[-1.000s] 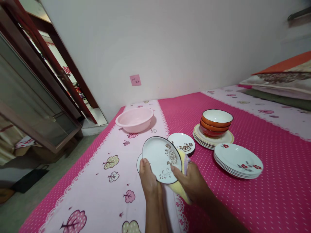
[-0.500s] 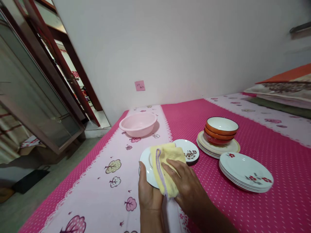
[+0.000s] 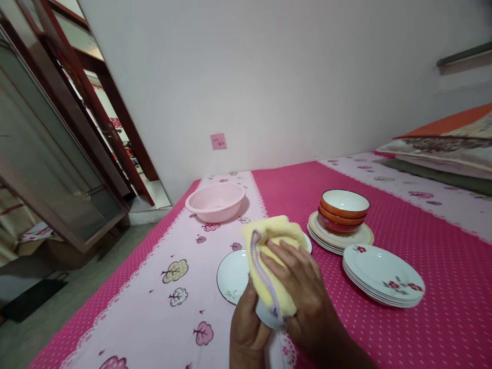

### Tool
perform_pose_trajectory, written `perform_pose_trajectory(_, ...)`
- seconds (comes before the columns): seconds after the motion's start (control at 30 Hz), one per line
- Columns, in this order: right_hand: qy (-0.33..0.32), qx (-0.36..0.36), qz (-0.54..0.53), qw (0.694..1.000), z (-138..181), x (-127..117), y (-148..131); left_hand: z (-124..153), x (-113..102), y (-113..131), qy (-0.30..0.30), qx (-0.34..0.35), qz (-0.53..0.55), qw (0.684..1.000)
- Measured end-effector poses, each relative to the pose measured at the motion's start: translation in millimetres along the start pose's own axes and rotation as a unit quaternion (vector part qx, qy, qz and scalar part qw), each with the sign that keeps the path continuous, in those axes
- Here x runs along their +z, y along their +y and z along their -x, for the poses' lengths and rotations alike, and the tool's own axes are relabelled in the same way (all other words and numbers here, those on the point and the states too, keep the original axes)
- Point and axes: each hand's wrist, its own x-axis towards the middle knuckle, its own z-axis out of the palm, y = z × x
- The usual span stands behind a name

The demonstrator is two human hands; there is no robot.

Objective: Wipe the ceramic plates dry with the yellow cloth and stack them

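Observation:
My left hand [image 3: 248, 328] grips the near edge of a small white plate [image 3: 266, 315], held above the bed. Most of that plate is hidden under a yellow cloth [image 3: 271, 256] with a purple seam. My right hand [image 3: 303, 287] presses the cloth flat against the plate with its fingers stretched over it. Below and to the left, another small white plate [image 3: 230, 271] lies on the pink sheet. A further patterned plate lies behind the cloth, with only its rim [image 3: 308, 242] showing.
A pink basin [image 3: 215, 201] sits toward the far edge of the bed. Orange bowls [image 3: 343, 207] are stacked on cream plates [image 3: 361, 237], with a stack of flowered white plates [image 3: 382, 274] nearer. Folded bedding [image 3: 442, 148] lies far right; a glass door stands left.
The yellow cloth came from behind the plate onto its face. My right hand has pushed it across the plate, up and to the right. The lower plate on the sheet is now uncovered.

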Motion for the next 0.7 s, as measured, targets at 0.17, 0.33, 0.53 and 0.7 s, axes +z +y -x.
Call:
perform_pose_trajectory(0.17,0.016,0.094,-0.056,0.994,-2,-12,29,-2,-5,-2,-0.059,-0.033,-0.002,0.998)
perform_pose_trajectory(0.33,0.037,0.174,-0.141,0.974,9,2,38,-8,-10,6,0.025,0.047,0.044,0.998)
perform_pose_trajectory(0.53,0.056,0.187,-0.199,0.960,27,32,21,-10,6,22,0.146,0.132,0.125,0.972)
perform_pose_trajectory(0.7,0.048,0.099,-0.137,0.984,41,46,1,-13,2,28,0.146,0.166,0.112,0.969)
